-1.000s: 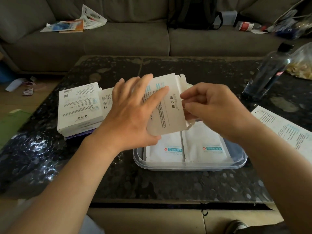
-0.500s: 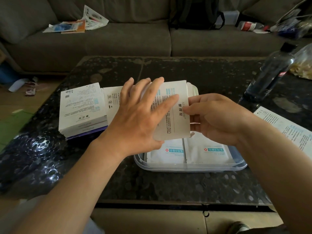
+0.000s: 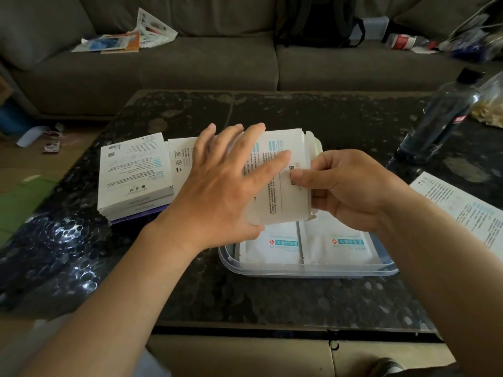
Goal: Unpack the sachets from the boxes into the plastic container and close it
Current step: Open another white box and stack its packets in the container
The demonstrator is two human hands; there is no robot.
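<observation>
Holding a white box (image 3: 283, 186) just above the plastic container (image 3: 299, 271), you are part-way through the unpacking. Your left hand (image 3: 226, 186) spreads its fingers across the box's printed face, thumb tucked under the lower edge, gripping it. Your right hand (image 3: 351, 189) curls at the box's open right end and pinches the edge there; whether it has reached any contents is hidden. The container sits open on the surface below the box, with 2 white sachets (image 3: 275, 246) lying side by side in it. The next move likely calls for drawing the contents out of that open end and laying them flat on those 2. A stack of boxes (image 3: 133, 175) waits just to the left. The surface (image 3: 299, 112) is dark and speckled, with a water bottle (image 3: 441, 118) and a printed leaflet (image 3: 462, 210) at right. Behind it stands a grey sofa (image 3: 163, 66) carrying loose papers (image 3: 122, 40) and a black backpack (image 3: 318, 20).
</observation>
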